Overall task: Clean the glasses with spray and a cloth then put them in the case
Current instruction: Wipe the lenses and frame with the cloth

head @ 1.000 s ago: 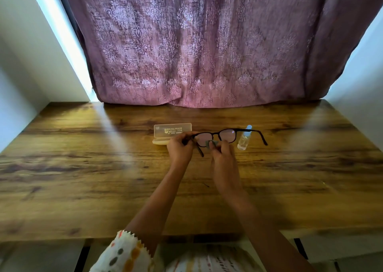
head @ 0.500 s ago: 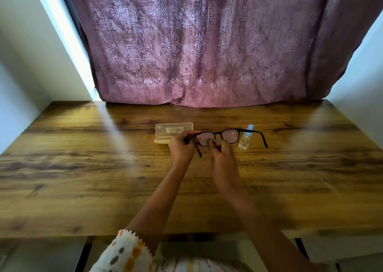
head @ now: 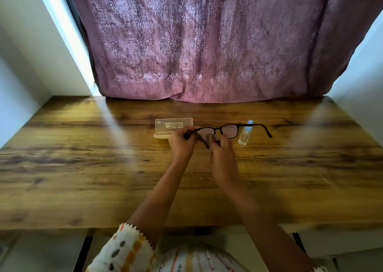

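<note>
Wiping is under way: the glasses (head: 226,129) are held up just above the table (head: 83,168), a little in front of the case (head: 173,124), with both temples unfolded. The left hand (head: 182,142) is closed on the frame at its left corner, about the hinge, with that temple slanting down between the two hands. The right hand (head: 222,155) pinches a small grey cloth (head: 209,137) against the left lens; whether the cloth covers both faces of the lens cannot be told. The right lens and right temple stand free, unsupported. By judgement the glasses are light and the frame fairly stiff, but the hinges and thin temples would give under twisting, and the lenses, if wet from spray, would be slippery and would mark under bare fingers. Sound places to hold are the rim and the bridge, not the lens faces or a temple tip. The bottle (head: 245,135) stands upright just right of the glasses, behind the free temple; a careless swing could tip it. The case lies open, lid raised, near the left hand. Folding and casing are not yet done. A curtain (head: 196,43) hangs behind the table.
</note>
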